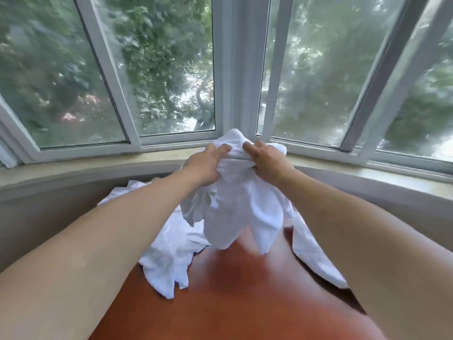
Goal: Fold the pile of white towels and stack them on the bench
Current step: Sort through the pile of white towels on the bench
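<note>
**Raised towel hangs lengthwise from both hands above bench**

At left, the pile of white towels (169, 253) lies crumpled and unfolded on the reddish-brown bench (232, 303), one edge trailing toward the near side. The left hand (204, 166) grips the held towel (240, 212) at its top, fingers curled into the bunched cloth. The towel's long axis runs vertically: gathered end up, loose corners pointing down, clear of the bench. It is white, soft, heavily creased. The right hand (266, 163) pinches the same top edge, fingers bent over it. Behind stands the window (235, 69).
</note>
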{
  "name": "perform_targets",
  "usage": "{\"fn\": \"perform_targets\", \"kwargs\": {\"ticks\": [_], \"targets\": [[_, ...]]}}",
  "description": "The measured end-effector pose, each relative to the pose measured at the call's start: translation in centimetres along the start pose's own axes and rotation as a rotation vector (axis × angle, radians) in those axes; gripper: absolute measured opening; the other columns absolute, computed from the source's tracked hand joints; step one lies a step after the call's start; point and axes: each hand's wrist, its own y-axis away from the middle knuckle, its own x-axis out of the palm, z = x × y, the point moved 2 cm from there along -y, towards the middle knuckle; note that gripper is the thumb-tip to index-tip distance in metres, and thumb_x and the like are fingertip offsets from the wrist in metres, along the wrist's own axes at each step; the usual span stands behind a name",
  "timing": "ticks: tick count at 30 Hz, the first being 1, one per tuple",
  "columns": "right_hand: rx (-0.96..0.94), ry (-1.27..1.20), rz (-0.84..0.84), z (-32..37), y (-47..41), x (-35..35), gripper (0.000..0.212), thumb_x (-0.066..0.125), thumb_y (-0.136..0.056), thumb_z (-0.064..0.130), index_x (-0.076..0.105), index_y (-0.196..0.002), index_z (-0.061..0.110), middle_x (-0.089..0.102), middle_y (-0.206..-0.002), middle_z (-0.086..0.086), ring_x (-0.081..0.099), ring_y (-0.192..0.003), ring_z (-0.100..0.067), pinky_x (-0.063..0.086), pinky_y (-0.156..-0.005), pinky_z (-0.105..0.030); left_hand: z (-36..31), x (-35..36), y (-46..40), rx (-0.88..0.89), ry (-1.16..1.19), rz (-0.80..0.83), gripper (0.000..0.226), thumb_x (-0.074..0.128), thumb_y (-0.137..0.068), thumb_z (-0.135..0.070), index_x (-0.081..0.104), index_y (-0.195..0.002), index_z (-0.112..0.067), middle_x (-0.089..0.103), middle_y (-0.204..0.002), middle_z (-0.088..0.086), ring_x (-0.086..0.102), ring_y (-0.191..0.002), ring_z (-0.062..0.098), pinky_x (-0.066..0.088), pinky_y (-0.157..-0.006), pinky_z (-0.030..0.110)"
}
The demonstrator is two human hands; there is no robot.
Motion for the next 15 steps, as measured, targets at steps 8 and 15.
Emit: {"fn": "perform_targets", "kwargs": {"ticks": [8, 15], "targets": [[0.17, 0.125, 0.029, -13.2, 10.3, -5.3, 0.044, 0.051, -0.095, 0.007, 0.044, -0.136, 0.019, 0.048, -0.122, -0.014, 0.058, -0.108, -0.037, 0.045, -0.071, -0.042, -16.8, 2.5, -3.7, 0.162, 0.068, 0.021, 0.07, 0.056, -0.092, -0.02, 0.026, -0.15, -0.046, 0.036, -0.144, 0.007, 0.064, -0.103, 0.038, 0.051, -0.078, 0.043], [0.349, 0.133, 0.07, -21.9, 17.3, -6.3, 0.046, 0.054, -0.094, 0.009, 0.044, -0.137, 0.02, 0.049, -0.126, -0.012, 0.056, -0.115, -0.035, 0.053, -0.082, -0.049, -27.4, 6.0, -7.2, 0.331, 0.091, 0.082, 0.072, 0.055, -0.09, -0.016, 0.027, -0.15, -0.043, 0.039, -0.137, 0.01, 0.063, -0.093, 0.039, 0.04, -0.066, 0.038]]}}
